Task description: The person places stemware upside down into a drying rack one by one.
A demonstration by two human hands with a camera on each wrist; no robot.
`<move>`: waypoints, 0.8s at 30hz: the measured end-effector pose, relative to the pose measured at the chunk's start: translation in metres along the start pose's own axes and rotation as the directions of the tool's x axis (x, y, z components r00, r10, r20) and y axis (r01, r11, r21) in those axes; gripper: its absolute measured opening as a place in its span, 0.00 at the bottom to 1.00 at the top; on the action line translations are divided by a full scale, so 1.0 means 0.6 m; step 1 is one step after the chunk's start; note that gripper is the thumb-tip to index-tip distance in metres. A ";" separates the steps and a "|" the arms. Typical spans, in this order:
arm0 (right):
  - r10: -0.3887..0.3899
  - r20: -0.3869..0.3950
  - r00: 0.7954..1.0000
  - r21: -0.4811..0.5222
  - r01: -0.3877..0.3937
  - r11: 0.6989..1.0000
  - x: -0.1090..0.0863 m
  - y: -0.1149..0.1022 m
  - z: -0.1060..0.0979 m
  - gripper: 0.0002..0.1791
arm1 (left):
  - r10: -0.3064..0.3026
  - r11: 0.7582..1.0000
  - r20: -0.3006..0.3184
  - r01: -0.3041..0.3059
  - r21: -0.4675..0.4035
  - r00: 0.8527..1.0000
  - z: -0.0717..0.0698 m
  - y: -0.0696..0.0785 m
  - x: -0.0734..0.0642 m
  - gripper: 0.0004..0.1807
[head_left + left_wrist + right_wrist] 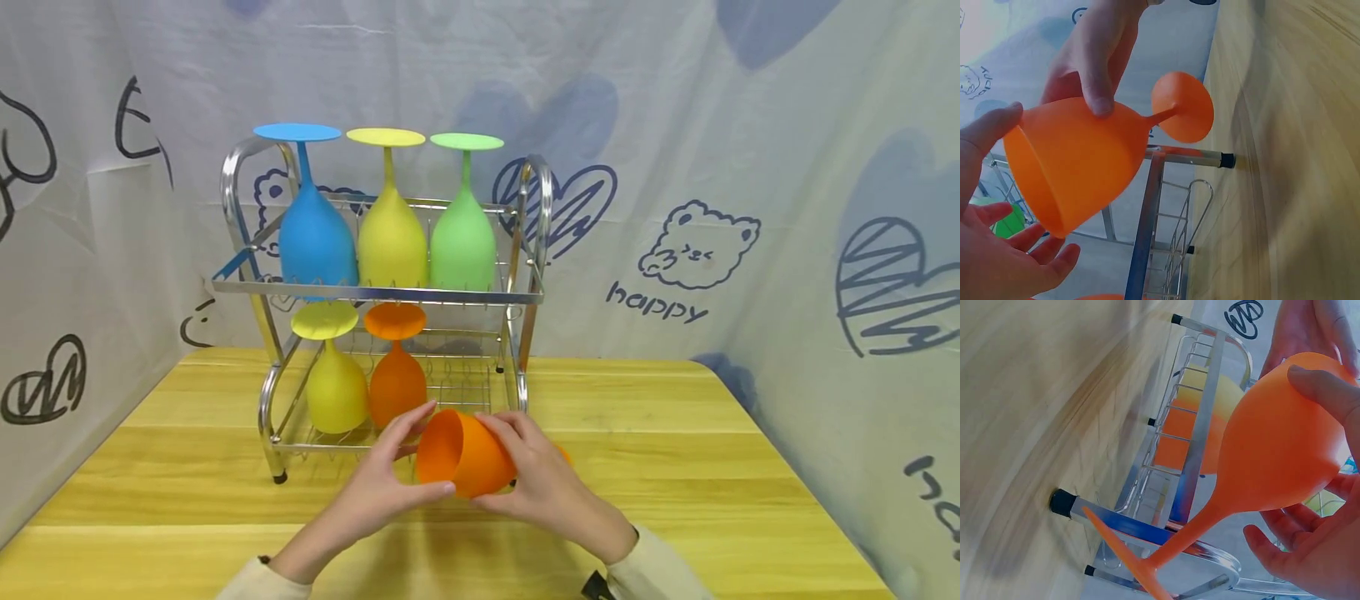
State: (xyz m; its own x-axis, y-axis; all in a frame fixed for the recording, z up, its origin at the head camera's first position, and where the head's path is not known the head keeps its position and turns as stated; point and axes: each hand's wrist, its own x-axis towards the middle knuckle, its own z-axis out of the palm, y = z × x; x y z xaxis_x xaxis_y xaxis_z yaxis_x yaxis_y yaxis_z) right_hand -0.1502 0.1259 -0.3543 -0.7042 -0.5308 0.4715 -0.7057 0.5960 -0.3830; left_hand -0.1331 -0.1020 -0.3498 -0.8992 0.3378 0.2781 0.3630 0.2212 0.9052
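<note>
An orange plastic goblet [480, 458] is held tilted on its side in front of the rack, its mouth toward the left and its stem and foot toward the right. My right hand [536, 467] grips the bowl, thumb on one side and fingers on the other. At the rim is my left hand [382, 471], its thumb and fingers spread around the mouth and touching the edge. In the left wrist view the goblet's foot [1182, 107] shows whole. The two-tier metal rack [390, 293] stands just behind both hands.
Upside down on the upper tier are a blue goblet [317, 237], a yellow goblet [392, 237] and a green goblet [463, 242]. Below them stand another yellow goblet [334, 387] and another orange goblet [397, 383], also inverted. The wooden table [660, 467] carries the rack; a printed curtain hangs behind.
</note>
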 end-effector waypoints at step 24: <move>-0.144 -0.217 0.965 0.042 0.157 0.987 -0.016 -0.017 -0.010 0.42 | 0.019 0.996 -0.082 -0.026 -0.085 0.996 -0.015 0.000 -0.003 0.39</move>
State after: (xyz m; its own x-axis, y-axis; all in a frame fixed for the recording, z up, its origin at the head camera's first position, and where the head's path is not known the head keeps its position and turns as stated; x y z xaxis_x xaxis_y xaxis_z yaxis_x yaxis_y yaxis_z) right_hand -0.1361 0.1287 -0.3502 -0.5613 -0.4674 0.6830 -0.8100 0.4795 -0.3377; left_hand -0.1338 -0.1110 -0.3471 -0.9091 0.2661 0.3205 0.3641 0.1337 0.9217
